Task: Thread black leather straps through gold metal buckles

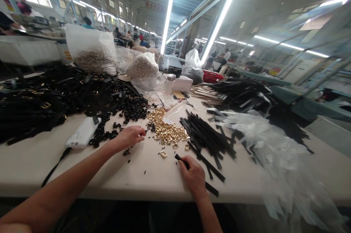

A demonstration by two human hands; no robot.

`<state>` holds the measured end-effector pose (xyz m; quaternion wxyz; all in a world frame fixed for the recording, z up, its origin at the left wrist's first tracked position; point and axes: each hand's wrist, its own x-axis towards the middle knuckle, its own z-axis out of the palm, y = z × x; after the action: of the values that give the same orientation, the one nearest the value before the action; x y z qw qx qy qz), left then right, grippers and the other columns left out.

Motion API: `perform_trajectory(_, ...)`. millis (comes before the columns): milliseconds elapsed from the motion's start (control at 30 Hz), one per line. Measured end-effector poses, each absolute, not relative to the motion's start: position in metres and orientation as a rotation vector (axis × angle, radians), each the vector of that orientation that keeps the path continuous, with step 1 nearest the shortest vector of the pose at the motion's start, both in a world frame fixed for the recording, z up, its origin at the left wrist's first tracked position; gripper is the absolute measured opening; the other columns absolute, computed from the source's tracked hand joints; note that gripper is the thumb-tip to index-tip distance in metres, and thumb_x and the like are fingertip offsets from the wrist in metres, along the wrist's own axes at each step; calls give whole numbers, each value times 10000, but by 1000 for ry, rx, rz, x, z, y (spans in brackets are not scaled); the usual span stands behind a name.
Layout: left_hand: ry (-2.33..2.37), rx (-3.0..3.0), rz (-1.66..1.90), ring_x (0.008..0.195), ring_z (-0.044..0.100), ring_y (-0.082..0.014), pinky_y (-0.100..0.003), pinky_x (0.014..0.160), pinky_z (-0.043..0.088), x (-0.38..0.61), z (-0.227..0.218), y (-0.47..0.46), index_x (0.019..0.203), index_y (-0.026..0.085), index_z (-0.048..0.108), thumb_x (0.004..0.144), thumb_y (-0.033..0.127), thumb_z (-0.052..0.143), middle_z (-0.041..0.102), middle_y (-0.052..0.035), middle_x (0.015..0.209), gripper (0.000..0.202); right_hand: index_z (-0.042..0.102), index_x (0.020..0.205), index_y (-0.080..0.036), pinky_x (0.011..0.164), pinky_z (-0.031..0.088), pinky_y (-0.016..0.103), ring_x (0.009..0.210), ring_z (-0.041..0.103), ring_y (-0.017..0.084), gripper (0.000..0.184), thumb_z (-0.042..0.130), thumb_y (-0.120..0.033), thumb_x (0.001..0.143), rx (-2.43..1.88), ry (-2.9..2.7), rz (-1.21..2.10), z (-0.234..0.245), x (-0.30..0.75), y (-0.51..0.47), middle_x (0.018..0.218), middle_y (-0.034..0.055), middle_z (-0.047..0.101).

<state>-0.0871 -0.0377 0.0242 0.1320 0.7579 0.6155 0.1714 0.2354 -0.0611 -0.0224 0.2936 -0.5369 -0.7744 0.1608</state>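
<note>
My right hand (194, 176) rests near the table's front edge, fingers closed around a black strap (211, 187) whose end sticks out past my fingertips. My left hand (131, 136) lies to the left with fingers curled, pinching at small black loops (126, 151) scattered on the table. Between my hands and just beyond them lies a heap of gold metal buckles (168, 130). A single buckle (163, 154) sits apart, close to my right hand. A fan of black straps (204, 134) spreads out to the right of the buckles.
A large mound of finished black straps with buckles (49, 97) fills the left side. A white power bank (83, 133) with a cable lies near it. Clear plastic bags (271, 145) cover the right side. Bags of parts (91, 52), a jar (170, 83) and a white box (182, 83) stand behind.
</note>
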Motion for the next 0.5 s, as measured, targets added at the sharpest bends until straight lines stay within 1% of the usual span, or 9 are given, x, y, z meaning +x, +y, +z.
perform_trajectory(167,1773,2279,503,783,595,-198,-266,690,392,-68,25,-2,866,212,687,775,255,599,671,-40,852,133,626,815,-215,671,386,253,728,606,176,188,514,-350,881,-1411,-2056,429,-21,235,-62,782,8,663)
perform_trajectory(233,1756,2306,489,787,589,-205,-269,680,387,-60,23,9,842,212,688,770,253,609,663,-43,833,114,632,816,-216,670,394,252,720,607,174,184,515,-344,877,-1406,-2049,434,-19,234,-62,777,8,665)
perform_trajectory(367,1651,2384,461,761,584,-186,-258,657,382,-38,16,16,813,217,684,780,240,613,652,-33,830,82,628,811,-217,661,392,247,722,608,170,186,510,-341,884,-1396,-2046,445,-17,234,-63,773,8,663)
perform_trajectory(500,1603,2432,441,768,582,-182,-253,661,394,-19,11,15,810,213,685,745,201,647,639,-38,850,76,623,823,-219,669,386,247,737,605,174,166,517,-333,883,-1421,-2040,441,-17,234,-64,786,5,661)
